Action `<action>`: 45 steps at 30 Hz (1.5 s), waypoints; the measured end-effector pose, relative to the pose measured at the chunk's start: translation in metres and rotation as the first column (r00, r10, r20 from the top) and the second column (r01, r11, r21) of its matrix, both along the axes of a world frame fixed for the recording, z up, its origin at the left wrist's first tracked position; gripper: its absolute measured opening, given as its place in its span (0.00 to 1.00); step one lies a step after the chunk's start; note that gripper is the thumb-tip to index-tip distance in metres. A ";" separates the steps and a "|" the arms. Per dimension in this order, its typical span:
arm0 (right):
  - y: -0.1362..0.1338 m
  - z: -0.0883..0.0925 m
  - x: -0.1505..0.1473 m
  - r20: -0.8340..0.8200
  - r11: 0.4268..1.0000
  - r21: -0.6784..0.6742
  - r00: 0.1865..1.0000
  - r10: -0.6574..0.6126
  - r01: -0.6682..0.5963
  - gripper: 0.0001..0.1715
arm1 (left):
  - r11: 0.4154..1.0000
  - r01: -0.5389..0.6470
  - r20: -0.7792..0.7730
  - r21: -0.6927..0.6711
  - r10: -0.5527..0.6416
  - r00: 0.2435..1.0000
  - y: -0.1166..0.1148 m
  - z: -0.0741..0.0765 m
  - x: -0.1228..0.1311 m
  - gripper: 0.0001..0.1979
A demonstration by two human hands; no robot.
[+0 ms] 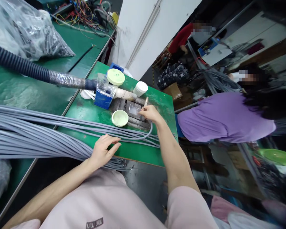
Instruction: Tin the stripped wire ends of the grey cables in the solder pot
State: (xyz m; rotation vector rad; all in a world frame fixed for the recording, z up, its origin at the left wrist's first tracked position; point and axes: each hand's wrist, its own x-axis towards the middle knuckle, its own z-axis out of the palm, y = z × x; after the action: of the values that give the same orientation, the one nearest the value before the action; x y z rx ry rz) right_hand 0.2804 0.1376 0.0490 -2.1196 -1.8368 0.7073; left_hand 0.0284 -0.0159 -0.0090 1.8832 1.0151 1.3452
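Observation:
Over a small metal pot with a shiny square surface (134, 109), my right hand (151, 114) pinches the end of a grey cable (150, 129). That cable bends down and back to the left toward the other cables. My left hand (104, 150) is at the front edge of the green table, thumb and fingers apart, beside a thick bundle of grey cables (45, 135). Whether it touches them I cannot tell. A pale cream dish (119, 118) sits just left of the pot.
A ribbed hose (33, 68) crosses from the left, its pale nozzle (126, 94) behind the pot, beside a blue box (103, 99). A yellow-green lid (115, 77) and white jar (140, 88) stand behind. A person in purple (224, 117) is at right.

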 end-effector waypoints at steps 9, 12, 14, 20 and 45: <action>0.020 -0.010 -0.004 0.129 0.993 -0.098 0.988 0.081 -0.068 0.11 | 0.999 0.027 -0.001 -0.039 -0.027 1.000 0.002 -0.001 0.000 0.06; 0.023 -0.010 -0.006 0.150 0.991 -0.107 0.984 0.099 -0.084 0.12 | 0.998 0.029 0.003 -0.049 -0.029 1.000 0.002 -0.001 0.000 0.07; 0.025 -0.011 -0.007 0.160 0.990 -0.108 0.981 0.105 -0.089 0.12 | 0.998 0.030 0.003 -0.053 -0.030 1.000 0.002 -0.002 0.000 0.07; 0.018 0.000 -0.007 0.144 0.992 -0.083 0.984 0.107 -0.095 0.14 | 0.998 0.033 0.004 -0.052 -0.033 0.999 0.001 -0.004 -0.001 0.07; -0.140 0.055 -0.023 -0.757 0.991 -0.016 0.646 -0.100 0.134 0.18 | 1.000 0.008 -0.050 -0.003 -0.008 0.999 -0.002 -0.001 0.002 0.08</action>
State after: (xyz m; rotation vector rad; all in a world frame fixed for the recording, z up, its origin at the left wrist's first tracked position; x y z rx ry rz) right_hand 0.2576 -0.0025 0.1039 -1.5057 -1.2064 1.2644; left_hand 0.0300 -0.0184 -0.0104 1.9255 1.0327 1.2973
